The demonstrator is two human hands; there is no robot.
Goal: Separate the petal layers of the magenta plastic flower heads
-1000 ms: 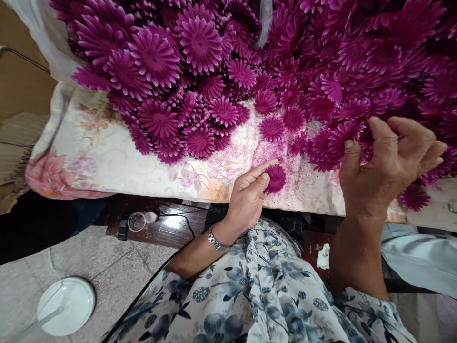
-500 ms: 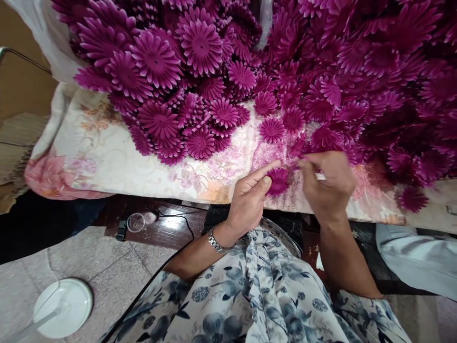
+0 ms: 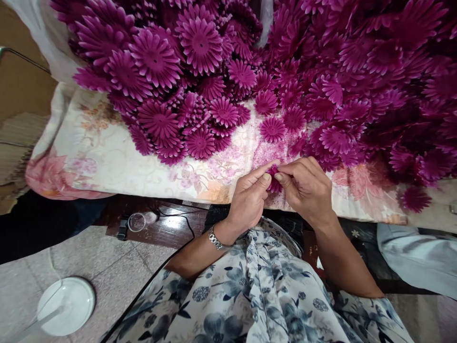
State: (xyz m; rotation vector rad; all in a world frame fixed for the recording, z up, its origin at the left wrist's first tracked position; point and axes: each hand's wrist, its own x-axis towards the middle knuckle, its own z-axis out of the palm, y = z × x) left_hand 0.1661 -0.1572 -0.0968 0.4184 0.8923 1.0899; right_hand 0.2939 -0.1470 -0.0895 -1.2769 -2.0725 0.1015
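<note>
Right hand [image 3: 310, 189] has joined left hand [image 3: 247, 199], both now pinching the magenta flower [image 3: 274, 185].

From the flower [image 3: 274, 184] between both hands, the left hand [image 3: 249, 196] sits at 8 o'clock, the right hand [image 3: 309, 188] at 3. On the cloth [image 3: 93, 166], one heap [image 3: 155, 59] lies at 10 o'clock, another heap [image 3: 357, 102] at 2. Toward 8 o'clock, a cup [image 3: 136, 222] is on the bench [image 3: 176, 233]; farther out, a disc [image 3: 69, 307] is on the floor [image 3: 116, 269].
</note>
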